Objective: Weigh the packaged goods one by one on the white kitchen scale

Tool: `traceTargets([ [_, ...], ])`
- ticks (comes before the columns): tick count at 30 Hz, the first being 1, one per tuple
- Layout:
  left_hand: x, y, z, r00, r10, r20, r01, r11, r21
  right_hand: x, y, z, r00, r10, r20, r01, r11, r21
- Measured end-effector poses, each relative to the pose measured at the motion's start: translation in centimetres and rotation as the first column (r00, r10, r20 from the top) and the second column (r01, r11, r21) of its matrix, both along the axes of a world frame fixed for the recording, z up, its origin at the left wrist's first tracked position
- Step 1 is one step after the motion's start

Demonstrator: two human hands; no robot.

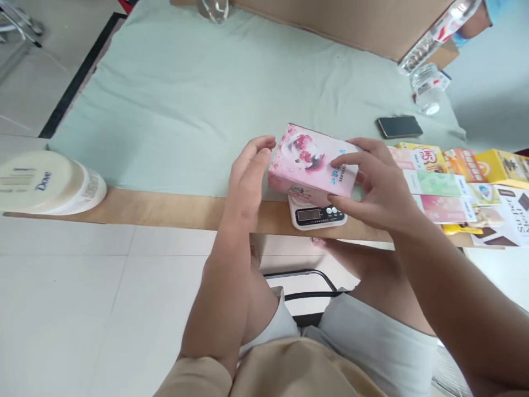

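A pink box (308, 157) with a flower picture is over a small white kitchen scale (318, 216), hiding most of its platform. Whether the box rests on the platform or is held just above it, I cannot tell. My right hand (374, 179) grips the right end of the box, with fingers on its top and the thumb at the near side. Just off the box's left end, my left hand (251, 165) is open, its fingers slightly curved and holding nothing. The scale's dark display shows no readable number.
Several small packets and boxes (442, 184) lie at the right, with a phone (399, 127) behind them. A clear jar (430, 88) and a plastic bottle (438, 36) are farther back. At the left edge stands a white Dove tub (88, 190). A cardboard panel (330, 22) borders the back.
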State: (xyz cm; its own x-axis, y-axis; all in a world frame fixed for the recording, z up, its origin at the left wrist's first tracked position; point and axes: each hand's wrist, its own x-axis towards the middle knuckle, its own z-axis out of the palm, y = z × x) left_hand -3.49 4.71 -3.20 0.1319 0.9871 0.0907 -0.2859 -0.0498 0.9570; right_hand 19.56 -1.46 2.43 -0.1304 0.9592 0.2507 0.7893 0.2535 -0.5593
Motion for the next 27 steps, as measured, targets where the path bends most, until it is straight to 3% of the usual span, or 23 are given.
traceTargets([
  [3,1.8,0.0,0.1,0.997,-0.071,-0.031,0.072,0.997,0.019,1.6,0.4,-0.7,1.0,-0.012,-0.004,0.012,1.0,-0.003],
  [7,3.4,0.3,-0.2,0.996,-0.044,-0.083,0.044,0.999,0.009,2.0,-0.6,-1.3,0.996,-0.071,0.05,0.067,0.995,0.075],
  [10,3.9,1.1,-0.8,0.998,-0.004,-0.06,0.003,1.0,-0.008,1.8,-2.6,-2.2,0.991,-0.129,-0.025,0.131,0.98,0.147],
  [13,4.3,1.9,-1.3,0.998,-0.056,-0.028,0.057,0.998,0.036,1.7,-4.4,-3.5,0.978,-0.159,-0.136,0.179,0.972,0.15],
  [16,4.6,2.5,-1.5,0.986,-0.151,-0.075,0.16,0.98,0.119,1.7,-4.9,-4.5,0.971,-0.113,-0.21,0.136,0.986,0.097],
  [19,5.0,2.8,-1.7,0.986,-0.141,-0.088,0.156,0.97,0.188,1.6,-4.6,-4.9,0.968,-0.076,-0.239,0.1,0.991,0.09],
  [27,5.6,2.2,-0.7,0.996,-0.087,-0.018,0.089,0.99,0.107,0.6,-4.6,-5.5,0.944,-0.031,-0.328,0.065,0.994,0.091],
])
